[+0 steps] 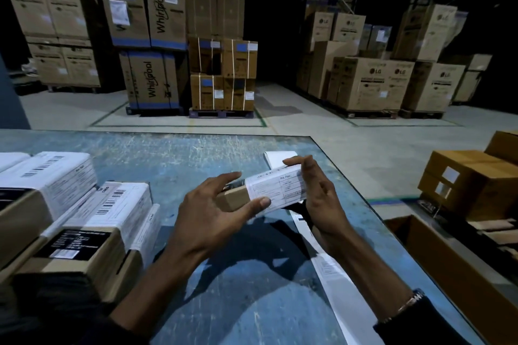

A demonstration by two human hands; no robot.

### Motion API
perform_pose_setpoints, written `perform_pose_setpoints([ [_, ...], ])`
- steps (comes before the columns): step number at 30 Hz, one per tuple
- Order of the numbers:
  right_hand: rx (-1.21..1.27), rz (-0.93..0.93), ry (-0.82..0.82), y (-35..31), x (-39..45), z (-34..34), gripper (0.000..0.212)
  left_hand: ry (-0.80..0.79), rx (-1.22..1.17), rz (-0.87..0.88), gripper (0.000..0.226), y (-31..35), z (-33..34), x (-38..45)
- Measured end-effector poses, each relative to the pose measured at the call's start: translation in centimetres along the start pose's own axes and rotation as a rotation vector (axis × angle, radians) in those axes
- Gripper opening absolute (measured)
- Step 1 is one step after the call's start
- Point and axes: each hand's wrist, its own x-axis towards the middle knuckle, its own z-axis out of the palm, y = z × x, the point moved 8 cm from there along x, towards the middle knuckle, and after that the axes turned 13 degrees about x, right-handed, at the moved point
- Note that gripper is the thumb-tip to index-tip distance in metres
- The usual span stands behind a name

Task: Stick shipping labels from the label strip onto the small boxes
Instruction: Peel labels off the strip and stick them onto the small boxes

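Note:
I hold a small brown box (234,199) above the middle of the blue table (168,157). A white shipping label (276,189) is wrapped over its top and near side. My left hand (215,214) grips the box's left end, thumb pressing the label's lower edge. My right hand (316,196) cups the right end, its fingers curled over the label's far corner. The white label strip (326,263) runs along the table under my right forearm, and its far end (281,158) shows beyond the box.
Several small boxes with labels (112,210) stand in rows on the table's left. An open carton (448,260) and stacked brown cartons (471,179) sit off the table's right edge. Pallets of large appliance cartons (152,36) stand across the floor.

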Motion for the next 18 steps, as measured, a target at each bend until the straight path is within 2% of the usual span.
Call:
perform_pose_setpoints([
  [3,0.096,0.145,0.006,0.4,-0.1,-0.2,0.067,-0.056,-0.09,-0.033,0.088,-0.6,0.3,0.1],
  [5,0.159,0.201,-0.04,0.5,-0.2,-0.1,0.07,-0.03,-0.037,0.0,0.097,-0.5,0.1,0.1],
  [8,-0.079,0.101,-0.034,0.6,-0.2,0.0,0.054,0.032,0.173,0.071,0.098,0.4,-0.1,-0.1],
  [11,-0.262,0.009,0.068,1.6,-0.2,-0.1,0.096,0.148,0.319,0.122,0.082,1.3,-0.9,-0.6],
  [12,-0.281,0.0,0.085,1.8,-0.2,-0.1,0.097,0.179,0.35,0.134,0.079,1.6,-1.1,-0.8],
  [16,-0.205,-0.026,0.112,0.8,-0.2,-0.4,0.036,0.214,0.404,0.175,0.077,2.3,-1.1,-1.1],
  [18,-0.174,-0.033,0.16,0.7,0.1,-1.3,0.031,0.218,0.416,0.178,0.078,2.6,-1.0,-1.2],
])
